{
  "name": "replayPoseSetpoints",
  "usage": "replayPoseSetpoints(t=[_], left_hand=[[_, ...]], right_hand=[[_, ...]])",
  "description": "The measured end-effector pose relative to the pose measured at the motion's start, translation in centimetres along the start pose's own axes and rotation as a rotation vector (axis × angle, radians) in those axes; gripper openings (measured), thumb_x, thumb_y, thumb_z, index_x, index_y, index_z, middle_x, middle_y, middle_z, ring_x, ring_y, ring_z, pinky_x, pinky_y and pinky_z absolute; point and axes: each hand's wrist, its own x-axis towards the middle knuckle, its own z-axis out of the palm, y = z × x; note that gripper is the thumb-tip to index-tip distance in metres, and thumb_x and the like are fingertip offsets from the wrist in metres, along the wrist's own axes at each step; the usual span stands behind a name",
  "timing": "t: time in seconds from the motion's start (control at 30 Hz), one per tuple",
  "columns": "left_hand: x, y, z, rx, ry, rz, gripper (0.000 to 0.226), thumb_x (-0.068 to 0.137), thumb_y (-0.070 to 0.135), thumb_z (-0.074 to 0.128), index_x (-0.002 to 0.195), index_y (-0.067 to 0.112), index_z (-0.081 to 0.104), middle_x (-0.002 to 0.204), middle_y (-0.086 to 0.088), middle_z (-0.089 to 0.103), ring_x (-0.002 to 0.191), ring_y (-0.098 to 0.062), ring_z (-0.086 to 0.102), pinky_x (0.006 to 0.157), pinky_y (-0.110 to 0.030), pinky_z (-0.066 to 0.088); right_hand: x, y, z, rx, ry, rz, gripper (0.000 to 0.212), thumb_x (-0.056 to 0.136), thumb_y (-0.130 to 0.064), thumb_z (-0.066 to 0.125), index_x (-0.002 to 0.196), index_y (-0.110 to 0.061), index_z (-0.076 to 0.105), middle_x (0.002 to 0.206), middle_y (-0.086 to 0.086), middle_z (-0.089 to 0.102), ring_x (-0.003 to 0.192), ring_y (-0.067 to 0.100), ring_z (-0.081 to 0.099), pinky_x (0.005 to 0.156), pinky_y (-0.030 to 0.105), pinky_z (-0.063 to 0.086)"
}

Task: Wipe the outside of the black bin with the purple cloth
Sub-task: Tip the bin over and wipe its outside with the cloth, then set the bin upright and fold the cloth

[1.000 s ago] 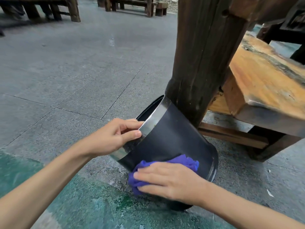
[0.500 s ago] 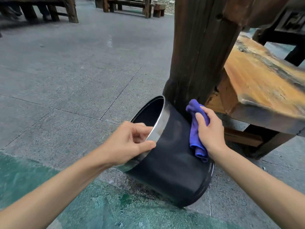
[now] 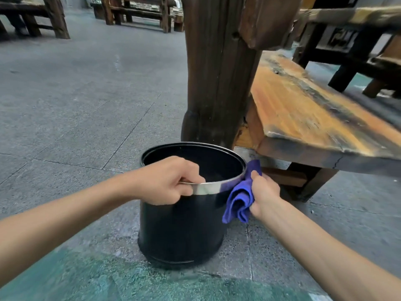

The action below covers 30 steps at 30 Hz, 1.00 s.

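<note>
The black bin (image 3: pixel 180 227) stands upright on the stone floor, round, with a shiny metal band around its open top. My left hand (image 3: pixel 167 181) grips the near rim, fingers curled over the band. My right hand (image 3: pixel 263 192) holds the bunched purple cloth (image 3: pixel 239 196) against the bin's right side, just under the rim. Part of the cloth hangs down below my fingers. The bin's far side is hidden.
A thick dark wooden post (image 3: pixel 217 72) rises right behind the bin. A worn orange wooden bench (image 3: pixel 314 118) juts out to the right of it. More benches (image 3: pixel 134 11) stand far back. The floor (image 3: pixel 76 94) is grey slabs, with green paint nearest me.
The bin has gone from tilted on its side to standing upright. My right hand with the cloth moved from the lower wall, up over the side, to the right side near the rim.
</note>
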Motion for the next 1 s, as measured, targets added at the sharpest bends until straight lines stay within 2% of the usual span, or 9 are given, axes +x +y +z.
replayPoseSetpoints(t=[0.07,0.17,0.3,0.37,0.63,0.73,0.83,0.9,1.0], left_hand=[[-1.2,-0.8,-0.1,0.016,-0.048,0.016,0.013,0.090,0.004,0.061,0.082,0.014,0.063,0.082,0.004,0.053,0.076,-0.014,0.052,0.067,-0.026,0.041],[-4.1,-2.4,0.5,0.023,-0.063,-0.014,0.016,0.094,0.009,0.062,0.093,0.022,0.070,0.086,0.009,0.055,0.083,-0.011,0.056,0.076,-0.027,0.044],[-7.3,-3.5,2.0,-0.027,-0.003,-0.057,0.026,0.095,0.011,0.065,0.102,0.033,0.075,0.087,0.015,0.057,0.087,-0.005,0.055,0.080,-0.023,0.043],[-7.8,-3.6,2.6,-0.039,0.038,-0.064,0.026,0.096,0.012,0.065,0.104,0.033,0.076,0.088,0.015,0.059,0.088,-0.006,0.055,0.080,-0.027,0.045],[-7.8,-3.8,3.2,-0.111,0.071,-0.070,0.024,0.095,0.010,0.066,0.103,0.030,0.078,0.089,0.011,0.060,0.090,-0.007,0.058,0.082,-0.032,0.048],[-7.5,-4.0,3.4,-0.123,0.074,-0.053,0.024,0.095,0.011,0.066,0.101,0.031,0.077,0.089,0.014,0.059,0.090,-0.007,0.058,0.083,-0.026,0.045],[-7.4,-4.2,3.7,-0.119,0.094,-0.074,0.026,0.096,0.012,0.066,0.102,0.034,0.077,0.091,0.015,0.060,0.091,-0.007,0.056,0.093,-0.020,0.036],[-7.5,-3.9,3.8,-0.123,0.091,-0.097,0.029,0.095,0.011,0.066,0.105,0.036,0.077,0.090,0.016,0.060,0.091,-0.005,0.055,0.101,-0.017,0.028],[-7.3,-3.8,3.1,-0.168,0.017,-0.157,0.033,0.095,0.012,0.067,0.109,0.041,0.076,0.091,0.018,0.060,0.095,0.000,0.055,0.101,-0.012,0.022]], right_hand=[[-0.2,0.4,-0.6,-0.020,-0.034,0.012,0.010,0.103,-0.017,0.056,0.097,-0.016,0.065,0.081,0.007,0.070,0.063,0.022,0.064,0.058,0.031,0.054],[-0.8,1.3,-0.9,-0.078,-0.116,-0.007,0.012,0.102,-0.019,0.059,0.102,-0.016,0.070,0.085,0.008,0.075,0.066,0.023,0.070,0.062,0.035,0.060],[-1.6,4.0,-0.3,-0.187,-0.235,-0.097,0.014,0.099,-0.029,0.060,0.103,-0.030,0.074,0.097,0.001,0.079,0.091,0.026,0.075,0.088,0.048,0.061],[-1.5,5.3,-0.2,-0.186,-0.269,-0.087,0.015,0.099,-0.031,0.060,0.102,-0.034,0.075,0.097,-0.002,0.080,0.095,0.025,0.075,0.090,0.047,0.060],[-0.7,13.1,-1.2,-0.124,-0.139,0.189,0.018,0.105,-0.028,0.053,0.108,-0.028,0.071,0.102,0.007,0.078,0.099,0.032,0.073,0.094,0.054,0.057],[0.5,11.8,-0.2,-0.128,-0.138,0.161,0.020,0.104,-0.021,0.053,0.108,-0.024,0.072,0.104,0.008,0.078,0.096,0.028,0.073,0.089,0.047,0.060],[1.3,7.4,0.5,-0.176,-0.241,0.015,0.020,0.101,-0.020,0.058,0.111,-0.025,0.074,0.102,0.002,0.080,0.090,0.022,0.076,0.078,0.034,0.062],[0.9,3.5,0.7,-0.222,-0.312,-0.086,0.020,0.099,-0.030,0.062,0.115,-0.028,0.074,0.106,-0.001,0.079,0.095,0.020,0.076,0.084,0.037,0.061],[-0.6,-1.2,1.1,-0.271,-0.357,-0.159,0.021,0.099,-0.035,0.060,0.115,-0.028,0.073,0.109,-0.003,0.078,0.100,0.020,0.075,0.092,0.042,0.059]])
